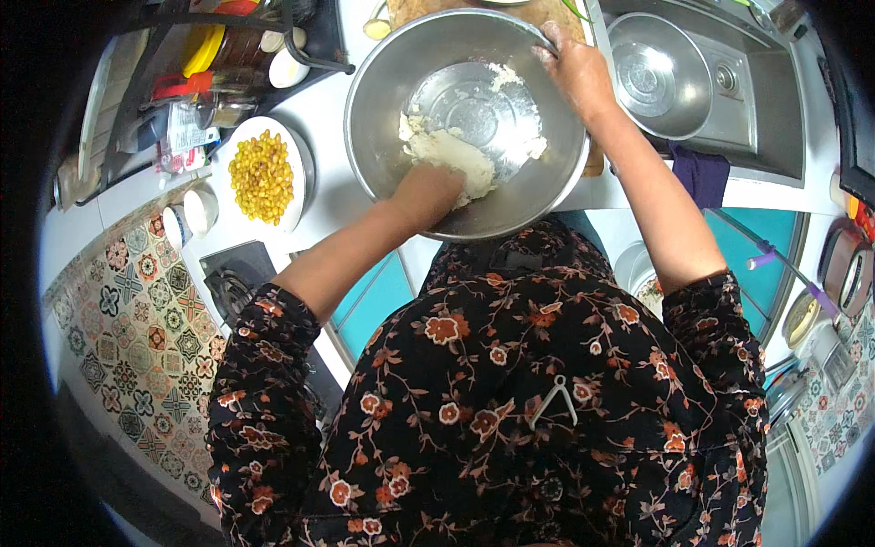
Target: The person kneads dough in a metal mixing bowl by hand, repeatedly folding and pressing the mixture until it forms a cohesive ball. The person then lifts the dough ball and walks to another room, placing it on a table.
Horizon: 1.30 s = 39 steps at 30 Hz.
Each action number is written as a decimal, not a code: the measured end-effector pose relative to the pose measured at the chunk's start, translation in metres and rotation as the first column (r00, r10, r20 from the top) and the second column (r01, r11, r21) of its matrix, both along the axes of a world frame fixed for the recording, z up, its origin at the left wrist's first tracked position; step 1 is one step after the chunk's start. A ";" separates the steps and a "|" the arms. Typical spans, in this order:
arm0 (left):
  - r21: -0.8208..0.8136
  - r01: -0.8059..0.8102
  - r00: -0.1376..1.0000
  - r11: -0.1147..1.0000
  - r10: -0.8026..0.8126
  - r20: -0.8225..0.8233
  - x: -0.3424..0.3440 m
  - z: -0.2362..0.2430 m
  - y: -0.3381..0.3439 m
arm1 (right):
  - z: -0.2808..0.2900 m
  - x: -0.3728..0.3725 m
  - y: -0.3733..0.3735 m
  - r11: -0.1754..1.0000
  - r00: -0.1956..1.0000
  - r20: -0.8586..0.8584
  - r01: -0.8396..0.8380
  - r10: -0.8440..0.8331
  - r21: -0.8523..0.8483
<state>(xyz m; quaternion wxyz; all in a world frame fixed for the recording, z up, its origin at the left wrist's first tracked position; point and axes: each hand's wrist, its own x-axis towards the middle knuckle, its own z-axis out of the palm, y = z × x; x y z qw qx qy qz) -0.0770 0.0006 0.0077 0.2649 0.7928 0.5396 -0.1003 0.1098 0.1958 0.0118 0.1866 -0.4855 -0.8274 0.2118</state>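
Observation:
A large stainless steel mixing bowl (378,118) tilts toward me at the counter's edge. Inside it lies a lump of pale dough (451,155), with floury crumbs stuck to the bottom and wall around it. My left hand (430,193) is down in the bowl, its curled fingers pressed into the dough and partly hidden by it. At the far right of the rim, my right hand (574,73) grips the bowl with flour-dusted fingers wrapped over the edge.
A white plate of yellow corn kernels (262,178) stands on the left, near small white cups (200,212) and a black rack (314,62) of bottles. Under the bowl is a wooden board (415,9). Right, a sink (775,137) holds another metal bowl (661,77); a dark purple cloth (699,173) hangs over its edge.

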 end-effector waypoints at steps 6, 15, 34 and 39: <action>0.116 -0.134 0.990 0.984 0.137 -0.022 0.023 -0.018 0.006 | 0.002 0.001 -0.007 0.996 0.999 -0.019 0.047 -0.048 -0.072; -0.055 -0.226 0.971 0.973 0.229 0.065 0.036 -0.025 0.045 | 0.007 0.001 -0.004 0.998 0.998 -0.042 0.042 -0.044 -0.055; 0.054 -0.847 0.463 0.528 0.686 0.561 -0.004 -0.012 0.066 | 0.006 0.004 -0.006 0.994 0.995 -0.052 0.075 -0.079 -0.082; 0.215 -0.823 0.567 0.525 0.781 0.260 -0.005 -0.026 0.063 | 0.007 0.002 -0.007 0.996 0.996 -0.047 0.070 -0.073 -0.063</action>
